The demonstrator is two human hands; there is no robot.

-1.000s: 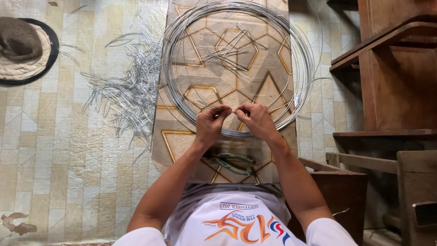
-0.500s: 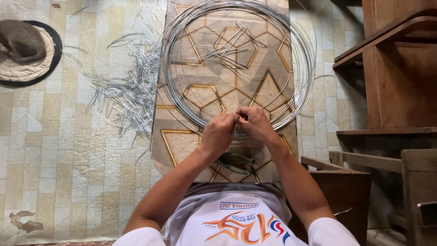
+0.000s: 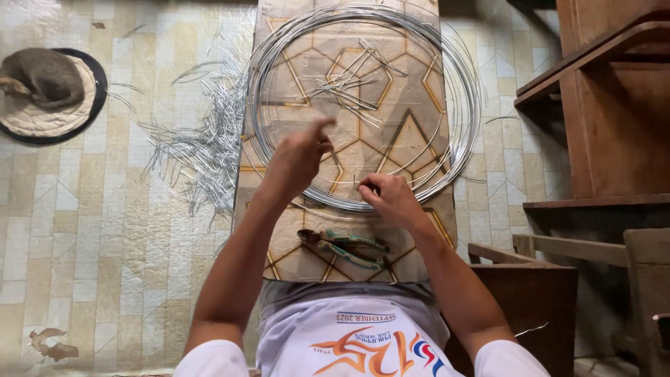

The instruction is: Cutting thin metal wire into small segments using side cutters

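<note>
Surface: narrow board with a star-and-hexagon pattern, long axis running away from the person; its left and right edges lie just outside the coil.
Wire coil: large ring of silver wire, many turns, lying flat, spanning almost the full width of the surface; the far arc nears the top edge.
Left hand: left hand raised over the near-left part of the coil, fingers bunched, forefinger and thumb pointing up and away; blurred, so I cannot tell whether it pinches anything.
Right hand: right hand down at the near arc of the coil, fingers curled closed on the wire strands there.
Cut pieces on surface: small cluster of bent wire pieces inside the coil, far half, lying crossed with mixed headings.
Pliers: green-handled pliers flat on the surface, near the person, long axis left to right, jaws to the left, just short of the right hand.
Open room: bare patterned strip between coil and the near edge, partly taken by the pliers.
Floor left: tiled floor with a scattered heap of cut wire lengths just beside the left edge of the surface.
Far left: animal curled up on a round mat, well apart from the work.
Right side: wooden furniture close beside the right edge of the surface.
</note>
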